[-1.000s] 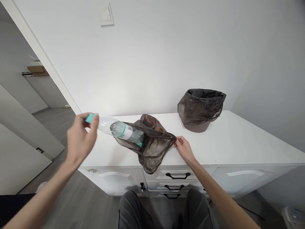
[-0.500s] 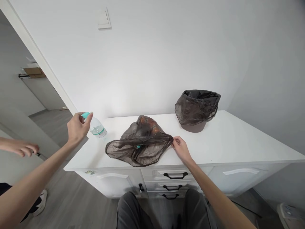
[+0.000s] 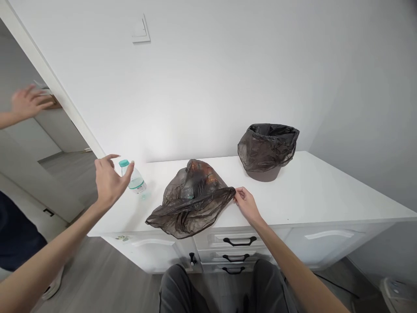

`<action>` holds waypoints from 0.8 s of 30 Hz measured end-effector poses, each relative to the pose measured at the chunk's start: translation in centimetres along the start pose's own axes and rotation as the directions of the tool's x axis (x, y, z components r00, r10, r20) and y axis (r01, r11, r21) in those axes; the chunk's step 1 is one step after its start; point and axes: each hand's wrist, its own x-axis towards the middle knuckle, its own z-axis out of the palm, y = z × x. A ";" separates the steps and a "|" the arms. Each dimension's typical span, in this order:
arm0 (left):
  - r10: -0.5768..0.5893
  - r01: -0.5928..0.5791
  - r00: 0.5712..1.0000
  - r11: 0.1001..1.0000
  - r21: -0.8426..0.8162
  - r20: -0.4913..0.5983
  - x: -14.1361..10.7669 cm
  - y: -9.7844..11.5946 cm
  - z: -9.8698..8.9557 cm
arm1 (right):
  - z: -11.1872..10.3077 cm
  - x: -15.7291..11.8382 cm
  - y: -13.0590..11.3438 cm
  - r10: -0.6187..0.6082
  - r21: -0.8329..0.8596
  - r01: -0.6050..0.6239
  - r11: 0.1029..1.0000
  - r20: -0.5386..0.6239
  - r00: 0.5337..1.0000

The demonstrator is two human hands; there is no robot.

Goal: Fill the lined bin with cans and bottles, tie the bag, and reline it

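My left hand [image 3: 112,178] has its thumb and fingers spread apart near the green cap of a clear plastic bottle [image 3: 136,180], which stands at the left end of the white cabinet top [image 3: 325,191]. Liquid shows inside the bottle. My right hand [image 3: 245,201] pinches the right edge of a thin dark plastic bag [image 3: 195,191]. That bag lies slumped on the cabinet top, with orange-brown and greenish things showing dimly through it. Its mouth hangs over the front edge.
A brown bin [image 3: 264,174] lined with a dark bag stands against the wall at the back right. At the far left are another person's hand [image 3: 31,102] and dark clothing. Black handles [image 3: 240,242] project from the drawers below.
My left hand has let go of the bottle cap and opened. The bag's left rim has dropped lower over the front edge. The other person's hand has risen.
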 end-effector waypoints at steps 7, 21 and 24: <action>0.438 -0.111 0.679 0.855 -0.507 0.589 -8.9 10.1 -2.1 | -0.1 0.1 0.5 -0.022 -0.014 0.022 1.000 -0.006 1.000; 0.563 -0.594 0.701 0.800 -0.078 0.437 -11.3 6.5 8.2 | -0.2 0.1 0.4 -0.026 -0.005 0.026 1.000 0.010 1.000; 0.598 -0.658 0.669 0.753 -0.023 0.442 -10.1 6.9 9.1 | -0.3 0.2 0.8 -0.029 0.001 0.029 1.000 0.015 0.999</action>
